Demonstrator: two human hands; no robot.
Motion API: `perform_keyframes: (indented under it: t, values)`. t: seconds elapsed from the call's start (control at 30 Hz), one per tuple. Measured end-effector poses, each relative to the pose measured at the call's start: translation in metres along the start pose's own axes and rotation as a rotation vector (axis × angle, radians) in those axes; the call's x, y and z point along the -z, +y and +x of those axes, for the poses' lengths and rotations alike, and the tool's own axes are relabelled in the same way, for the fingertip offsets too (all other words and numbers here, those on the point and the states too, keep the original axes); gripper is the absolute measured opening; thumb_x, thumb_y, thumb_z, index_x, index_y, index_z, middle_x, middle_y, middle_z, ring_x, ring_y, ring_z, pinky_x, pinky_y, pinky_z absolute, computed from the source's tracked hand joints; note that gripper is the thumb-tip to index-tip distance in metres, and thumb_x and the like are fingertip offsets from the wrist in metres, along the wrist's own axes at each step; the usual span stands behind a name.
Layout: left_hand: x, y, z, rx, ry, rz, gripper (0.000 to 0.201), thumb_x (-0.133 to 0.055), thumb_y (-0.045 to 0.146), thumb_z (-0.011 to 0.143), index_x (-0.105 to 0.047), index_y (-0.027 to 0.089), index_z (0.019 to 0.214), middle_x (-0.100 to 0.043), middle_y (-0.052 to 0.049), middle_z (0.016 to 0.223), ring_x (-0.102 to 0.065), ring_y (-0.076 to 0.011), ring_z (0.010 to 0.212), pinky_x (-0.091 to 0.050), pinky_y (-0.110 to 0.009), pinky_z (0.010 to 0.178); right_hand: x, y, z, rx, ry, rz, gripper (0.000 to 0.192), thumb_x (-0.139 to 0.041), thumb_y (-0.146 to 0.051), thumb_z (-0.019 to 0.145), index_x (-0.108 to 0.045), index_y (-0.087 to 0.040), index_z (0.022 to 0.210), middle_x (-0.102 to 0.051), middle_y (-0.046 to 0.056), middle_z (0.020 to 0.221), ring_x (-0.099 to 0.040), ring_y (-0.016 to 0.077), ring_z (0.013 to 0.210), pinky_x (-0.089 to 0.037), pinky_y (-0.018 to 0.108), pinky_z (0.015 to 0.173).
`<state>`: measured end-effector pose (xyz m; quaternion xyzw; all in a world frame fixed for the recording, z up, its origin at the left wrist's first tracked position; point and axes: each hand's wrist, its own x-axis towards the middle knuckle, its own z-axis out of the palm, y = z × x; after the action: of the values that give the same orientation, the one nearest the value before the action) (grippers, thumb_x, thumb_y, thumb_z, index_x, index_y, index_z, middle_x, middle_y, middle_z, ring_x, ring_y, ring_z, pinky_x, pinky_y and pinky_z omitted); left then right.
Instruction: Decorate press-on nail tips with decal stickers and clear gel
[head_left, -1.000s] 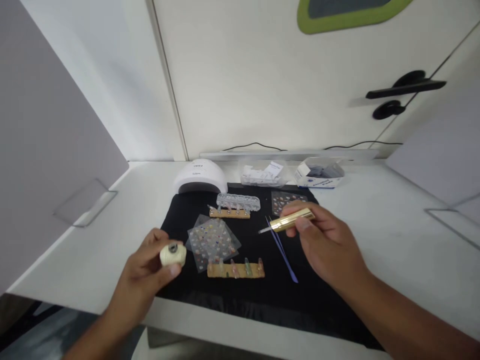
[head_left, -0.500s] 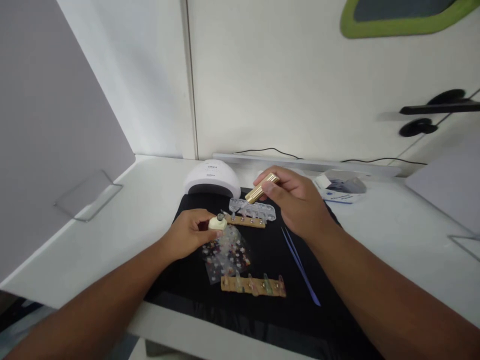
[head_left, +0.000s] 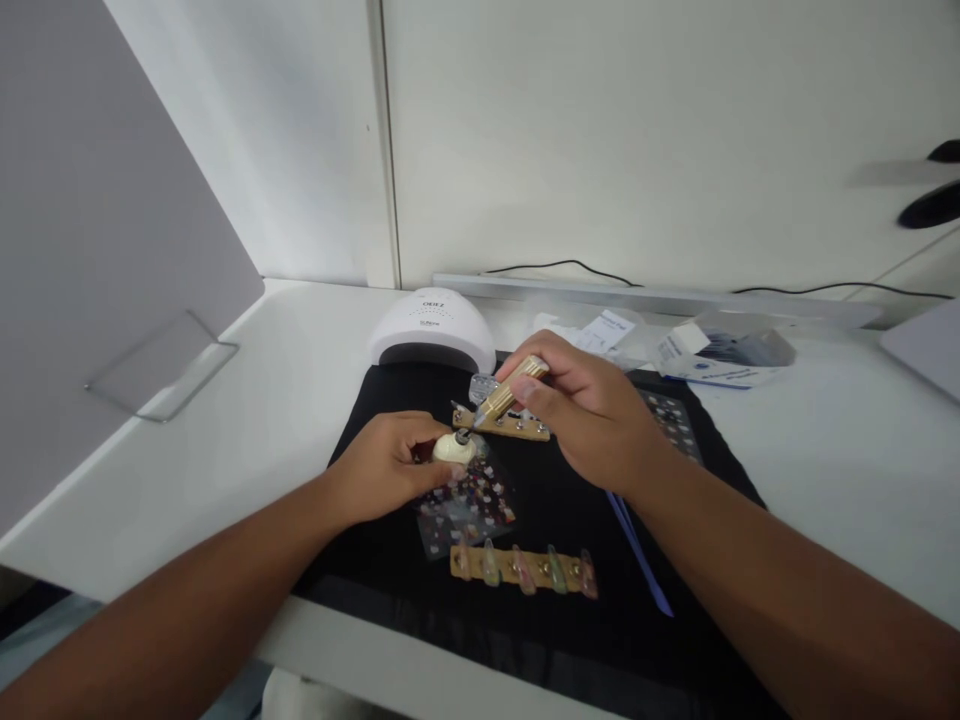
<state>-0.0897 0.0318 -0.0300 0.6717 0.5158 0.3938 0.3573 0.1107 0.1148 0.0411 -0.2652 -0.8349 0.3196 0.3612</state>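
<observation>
right now the left hand (head_left: 386,462) grips a small cream-coloured bottle (head_left: 452,449) between thumb and fingers, holding it just above the black mat (head_left: 547,520) near its middle. the right hand (head_left: 592,415) pinches a gold brush cap (head_left: 514,388) with thumb and forefinger, tilted down to the left so its tip sits at the bottle's dark mouth; whether the tip is inside the opening is too small to tell. just under the bottle lies a clear sticker sheet (head_left: 469,505) dotted with coloured shapes. nearer the front edge a tan strip of nail tips (head_left: 523,568) lies flat, and a second such strip (head_left: 502,424) sits just behind the hands, partly hidden by the right one. blue tweezers (head_left: 641,555) lie on the mat beside the right forearm. a white nail lamp (head_left: 431,330) stands at the mat's far left corner, with a small open box (head_left: 720,358) well off to the right on the white desk (head_left: 247,420).
</observation>
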Motion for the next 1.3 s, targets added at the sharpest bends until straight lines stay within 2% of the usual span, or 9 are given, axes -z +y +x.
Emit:
perform_keyframes:
  t: [0.3,0.6,0.8,0.9,0.97,1.1,1.2,1.3]
  values:
    - [0.002,-0.001,-0.001,-0.009,0.000,0.017,0.014,-0.073,0.025,0.083,-0.068,0.015,0.075,-0.055,0.003,0.072,-0.048,-0.0106,0.063,-0.033,-0.024,0.057,-0.004,0.000,0.001,0.070,-0.014,-0.099,0.016,-0.054,-0.029,0.092,-0.065,-0.022,0.083,-0.063,0.003,0.082,-0.059,0.0189,0.075,-0.046,0.035,0.077]
    - [0.000,-0.004,-0.002,-0.018,-0.009,0.040,0.010,-0.072,0.022,0.083,-0.067,0.015,0.077,-0.051,0.005,0.069,-0.046,-0.0094,0.061,-0.033,-0.023,0.056,-0.017,0.004,0.003,0.095,-0.218,-0.157,0.012,-0.062,-0.027,0.087,-0.068,-0.020,0.079,-0.069,0.005,0.079,-0.060,0.0234,0.089,-0.047,0.035,0.079]
    - [0.001,-0.004,-0.001,-0.029,0.010,0.048,0.010,-0.072,0.023,0.083,-0.068,0.016,0.077,-0.054,0.005,0.068,-0.047,-0.0097,0.061,-0.033,-0.023,0.056,-0.019,0.005,0.004,0.069,-0.228,-0.159,0.012,-0.063,-0.027,0.087,-0.069,-0.019,0.080,-0.071,0.006,0.080,-0.059,0.0242,0.090,-0.047,0.036,0.079]
    - [0.002,-0.003,-0.001,-0.041,0.030,0.050,0.008,-0.072,0.025,0.082,-0.071,0.017,0.080,-0.055,0.005,0.068,-0.047,-0.0099,0.060,-0.034,-0.023,0.056,-0.018,0.006,0.003,0.066,-0.211,-0.146,0.012,-0.068,-0.032,0.083,-0.069,-0.020,0.083,-0.070,0.005,0.079,-0.059,0.0249,0.089,-0.047,0.037,0.077]
    - [0.003,-0.003,-0.001,-0.041,0.046,0.049,0.008,-0.073,0.026,0.081,-0.073,0.018,0.081,-0.056,0.004,0.069,-0.047,-0.0102,0.060,-0.034,-0.023,0.056,-0.016,0.006,0.002,0.056,-0.183,-0.128,0.021,-0.069,-0.037,0.082,-0.070,-0.020,0.092,-0.068,0.005,0.081,-0.059,0.0247,0.087,-0.047,0.038,0.078]
    - [0.008,-0.006,-0.002,-0.004,0.103,0.027,0.016,-0.074,0.032,0.080,-0.076,0.017,0.087,-0.057,0.002,0.071,-0.051,-0.0125,0.064,-0.038,-0.024,0.060,-0.009,0.004,0.001,0.014,-0.094,-0.058,0.039,-0.057,-0.047,0.088,-0.064,-0.018,0.113,-0.063,0.004,0.083,-0.059,0.0223,0.081,-0.046,0.039,0.080]
    - [0.020,-0.010,-0.003,0.072,0.138,-0.002,0.027,-0.074,0.038,0.077,-0.077,0.015,0.091,-0.067,-0.002,0.079,-0.058,-0.0158,0.071,-0.043,-0.027,0.067,0.003,0.000,-0.003,-0.020,0.009,0.046,0.039,-0.054,-0.049,0.091,-0.061,-0.020,0.116,-0.060,0.002,0.081,-0.056,0.0197,0.074,-0.045,0.038,0.075]
    - [0.039,-0.014,-0.003,0.168,0.186,0.013,0.034,-0.077,0.043,0.072,-0.078,0.015,0.091,-0.072,-0.004,0.084,-0.061,-0.0179,0.074,-0.045,-0.028,0.070,0.019,-0.003,-0.013,-0.030,0.137,0.073,0.031,-0.058,-0.047,0.090,-0.064,-0.024,0.109,-0.060,-0.001,0.077,-0.054,0.0177,0.072,-0.044,0.035,0.072]
